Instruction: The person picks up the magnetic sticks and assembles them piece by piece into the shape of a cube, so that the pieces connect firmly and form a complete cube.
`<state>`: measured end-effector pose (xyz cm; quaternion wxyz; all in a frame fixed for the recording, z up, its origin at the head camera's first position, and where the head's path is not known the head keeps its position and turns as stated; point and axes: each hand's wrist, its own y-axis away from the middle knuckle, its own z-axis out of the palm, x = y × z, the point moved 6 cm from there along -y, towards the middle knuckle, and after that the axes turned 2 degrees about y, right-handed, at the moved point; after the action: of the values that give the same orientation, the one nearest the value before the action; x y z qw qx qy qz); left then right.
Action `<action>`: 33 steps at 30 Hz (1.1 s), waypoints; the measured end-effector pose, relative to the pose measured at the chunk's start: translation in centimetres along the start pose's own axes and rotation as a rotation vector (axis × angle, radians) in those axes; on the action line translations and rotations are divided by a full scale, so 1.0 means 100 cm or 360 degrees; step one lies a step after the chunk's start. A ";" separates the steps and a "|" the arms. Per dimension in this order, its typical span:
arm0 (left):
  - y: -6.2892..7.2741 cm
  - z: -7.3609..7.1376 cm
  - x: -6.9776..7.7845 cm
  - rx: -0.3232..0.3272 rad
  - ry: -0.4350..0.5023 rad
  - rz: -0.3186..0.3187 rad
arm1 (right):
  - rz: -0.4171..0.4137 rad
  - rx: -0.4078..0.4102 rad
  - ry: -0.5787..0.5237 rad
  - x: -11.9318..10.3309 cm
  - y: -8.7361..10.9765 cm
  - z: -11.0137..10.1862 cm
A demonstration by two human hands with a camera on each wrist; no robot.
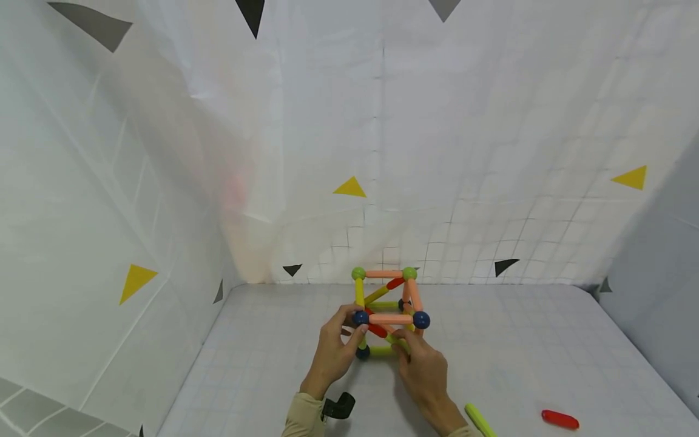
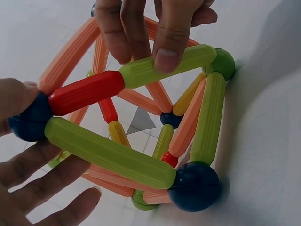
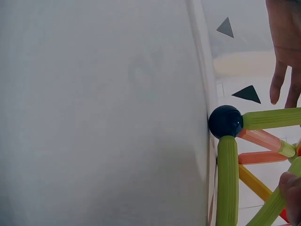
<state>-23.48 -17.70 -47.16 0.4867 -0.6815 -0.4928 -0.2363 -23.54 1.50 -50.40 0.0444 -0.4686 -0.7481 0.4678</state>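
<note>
A cube-shaped frame of magnetic rods and balls [image 1: 389, 318] stands on the table, with salmon, lime and yellow rods between blue and green balls. My left hand [image 1: 334, 347] pinches the blue ball [image 2: 30, 117] at its near upper left corner. Across the near face runs a diagonal made of a red rod [image 2: 87, 92] and a lime rod [image 2: 193, 57]. The thumb and fingers of my right hand [image 1: 425, 367] pinch that lime rod, whose far end meets a green ball [image 2: 221, 64]. In the right wrist view, only a fingertip of the right hand shows at the edge.
On the table [image 1: 508, 346], a loose lime rod [image 1: 480, 420] lies by the right forearm, and a loose red rod [image 1: 560, 419] lies farther right. White sheet walls with yellow and dark triangles enclose the back and sides. A black strap device [image 1: 340, 405] sits at the left wrist.
</note>
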 end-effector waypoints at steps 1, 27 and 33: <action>0.000 0.000 0.000 -0.0004 0.0000 -0.0001 | -0.0011 0.0012 -0.0002 0.000 0.000 0.000; -0.001 0.003 0.001 0.0002 0.0013 0.0010 | -0.0017 -0.0043 -0.0092 0.004 -0.007 0.007; -0.001 0.002 0.001 -0.0009 0.0012 -0.0005 | -0.0083 -0.0111 -0.0135 0.003 -0.008 0.007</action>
<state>-23.60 -17.47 -47.10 0.4862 -0.6812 -0.4914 -0.2410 -24.55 1.16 -50.26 0.0085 -0.4300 -0.7772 0.4594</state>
